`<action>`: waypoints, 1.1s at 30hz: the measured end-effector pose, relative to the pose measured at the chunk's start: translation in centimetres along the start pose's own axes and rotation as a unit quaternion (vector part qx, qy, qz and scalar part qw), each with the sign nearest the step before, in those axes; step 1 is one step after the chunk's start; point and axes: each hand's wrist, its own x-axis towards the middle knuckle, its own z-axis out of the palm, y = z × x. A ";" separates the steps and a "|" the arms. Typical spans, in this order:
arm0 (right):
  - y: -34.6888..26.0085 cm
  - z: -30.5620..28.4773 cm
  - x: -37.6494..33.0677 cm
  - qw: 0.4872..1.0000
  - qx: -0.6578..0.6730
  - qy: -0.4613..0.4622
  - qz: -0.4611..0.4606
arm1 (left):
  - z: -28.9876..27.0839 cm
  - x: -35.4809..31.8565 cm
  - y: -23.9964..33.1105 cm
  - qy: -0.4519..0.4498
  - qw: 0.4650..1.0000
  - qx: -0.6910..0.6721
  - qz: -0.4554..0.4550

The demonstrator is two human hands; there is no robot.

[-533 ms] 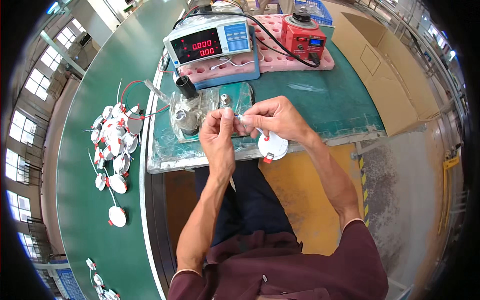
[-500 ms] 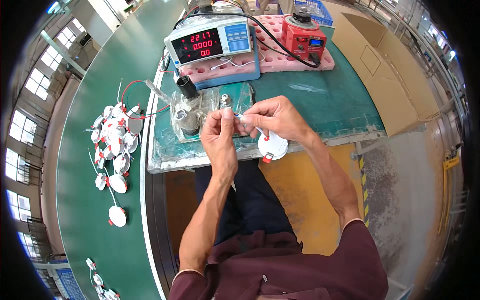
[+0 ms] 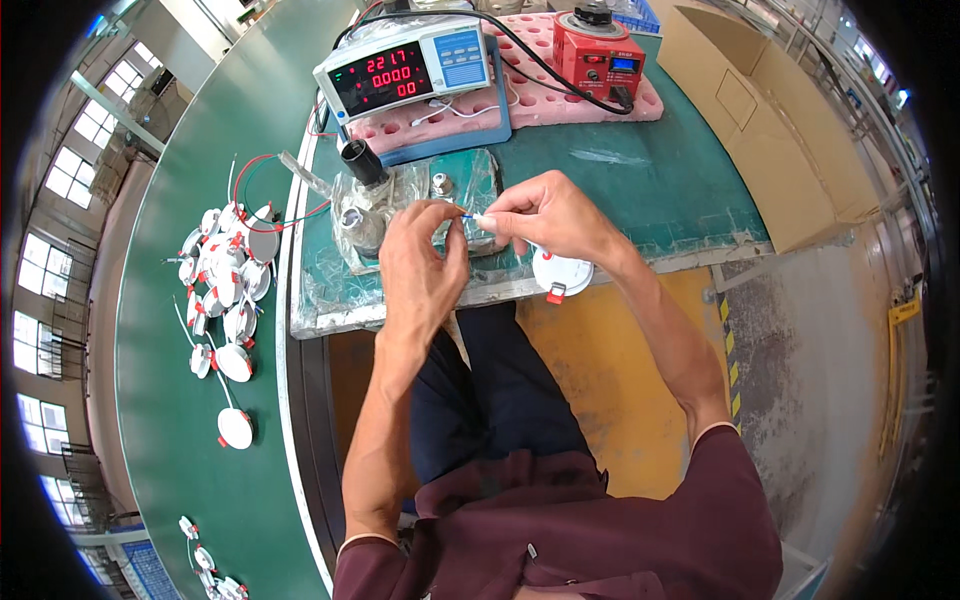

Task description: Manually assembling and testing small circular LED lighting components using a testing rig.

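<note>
Pinching the cable (image 3: 487, 223), seemingly to steady its blue wire (image 3: 470, 216), the right hand (image 3: 555, 215) faces the left hand (image 3: 425, 245), whose grip is unclear; the lamp (image 3: 566, 272) is below, by the desk's (image 3: 640, 195) edge.

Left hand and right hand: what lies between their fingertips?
A short blue wire and a white piece span the gap from left hand to right hand, seen in the head view.
</note>
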 end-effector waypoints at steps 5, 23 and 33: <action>0.2 -0.1 0.4 0.999 -0.031 -0.022 0.027 | -0.3 1.0 1.1 -0.011 0.989 0.044 0.143; 0.7 0.5 0.3 1.000 0.009 0.014 0.012 | 2.0 -2.4 -0.1 0.087 0.996 0.000 0.001; 0.3 -0.4 1.1 1.000 -0.005 -0.014 0.008 | 1.2 0.2 -0.2 0.046 0.980 0.074 0.181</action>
